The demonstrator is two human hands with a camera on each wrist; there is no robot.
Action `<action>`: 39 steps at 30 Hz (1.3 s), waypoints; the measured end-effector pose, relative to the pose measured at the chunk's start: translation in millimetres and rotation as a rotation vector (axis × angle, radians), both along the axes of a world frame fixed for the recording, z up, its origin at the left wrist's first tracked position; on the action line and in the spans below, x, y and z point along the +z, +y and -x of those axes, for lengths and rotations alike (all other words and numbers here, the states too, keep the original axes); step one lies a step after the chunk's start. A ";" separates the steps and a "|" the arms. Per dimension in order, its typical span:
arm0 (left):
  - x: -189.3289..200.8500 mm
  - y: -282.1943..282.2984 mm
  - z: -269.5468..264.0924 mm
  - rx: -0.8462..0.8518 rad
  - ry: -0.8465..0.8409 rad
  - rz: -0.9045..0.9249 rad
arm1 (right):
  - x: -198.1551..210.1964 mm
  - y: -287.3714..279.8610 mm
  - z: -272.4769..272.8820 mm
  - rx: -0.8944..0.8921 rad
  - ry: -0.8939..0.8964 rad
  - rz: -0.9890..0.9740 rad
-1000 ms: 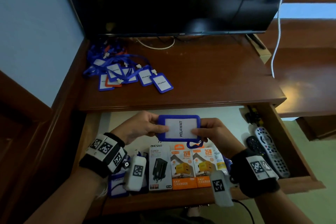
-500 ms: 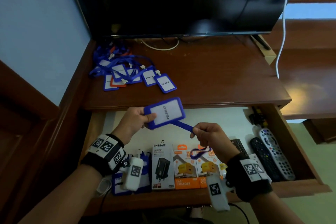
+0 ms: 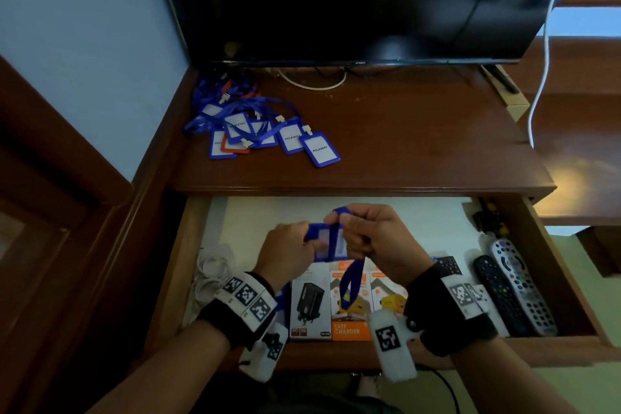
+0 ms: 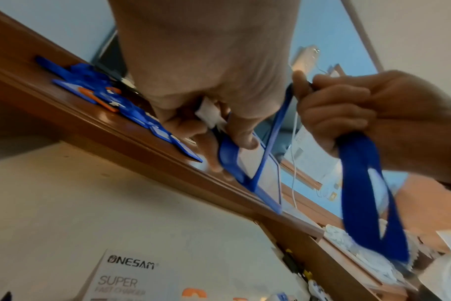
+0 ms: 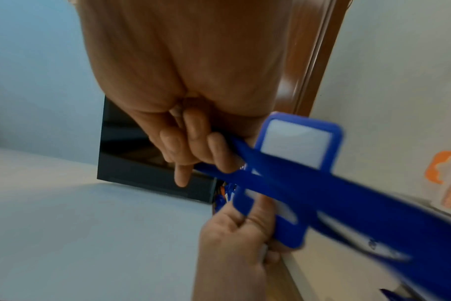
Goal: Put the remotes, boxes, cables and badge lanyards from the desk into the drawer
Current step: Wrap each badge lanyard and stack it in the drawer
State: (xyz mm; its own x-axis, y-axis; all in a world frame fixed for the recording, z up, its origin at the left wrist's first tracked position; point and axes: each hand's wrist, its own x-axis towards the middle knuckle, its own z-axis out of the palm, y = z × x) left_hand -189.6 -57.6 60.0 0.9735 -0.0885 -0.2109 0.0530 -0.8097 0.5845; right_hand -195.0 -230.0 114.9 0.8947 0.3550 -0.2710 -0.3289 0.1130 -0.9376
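Two grips: left hand pinches badge holder; right hand clutches its strap.
Strap axis: crosses holder, tail hanging toward drawer.

Our right hand has brought the blue strap across the badge holder, apparently wrapping it; our left hand has lowered the holder over the drawer.
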 end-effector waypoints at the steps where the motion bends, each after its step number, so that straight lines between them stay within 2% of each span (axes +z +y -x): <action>1: 2.2 -0.6 2.9 -0.066 0.030 0.015 | 1.4 -1.6 -2.6 -0.024 0.007 -0.001; 3: 7.1 1.2 7.5 -0.163 0.128 0.123 | 1.7 -6.6 -8.6 -0.093 0.016 0.030; 5: 14.2 5.4 9.7 -0.181 0.225 0.251 | 0.8 -13.1 -12.6 -0.175 0.055 0.046; 11: 40.7 20.8 5.7 -0.201 0.440 0.630 | -2.2 -28.7 -13.2 -0.235 0.347 -0.218; 15: 51.2 27.8 0.1 -0.188 0.409 0.750 | -13.0 -26.4 -10.6 -0.242 0.358 -0.195; 19: 57.8 23.9 -3.0 -0.131 0.358 0.884 | -24.6 -13.3 -0.3 -0.192 0.198 0.004; 21: 58.8 20.4 -3.8 -0.081 0.320 0.965 | -28.8 -6.1 7.5 -0.140 0.119 0.036; 26: 54.8 22.3 -4.9 0.159 0.232 1.194 | -38.0 -4.3 10.8 -0.118 0.120 0.019; 31: 50.7 23.0 -12.1 0.442 0.094 1.228 | -50.5 -14.9 14.4 -0.111 0.068 -0.009; 34: 45.5 22.0 -19.7 0.591 0.012 1.144 | -54.9 -12.2 16.1 -0.126 0.065 0.068; 39: 35.3 19.4 -24.8 0.680 -0.078 0.996 | -51.5 -6.9 15.6 -0.106 0.029 0.157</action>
State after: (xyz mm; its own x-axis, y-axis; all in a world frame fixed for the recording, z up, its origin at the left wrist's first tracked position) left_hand -164.8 -38.1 95.3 0.8912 0.3565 -0.2804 0.2299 0.1777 0.9568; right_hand -210.6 -236.9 63.4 0.9159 0.2102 -0.3419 -0.3500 0.0014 -0.9368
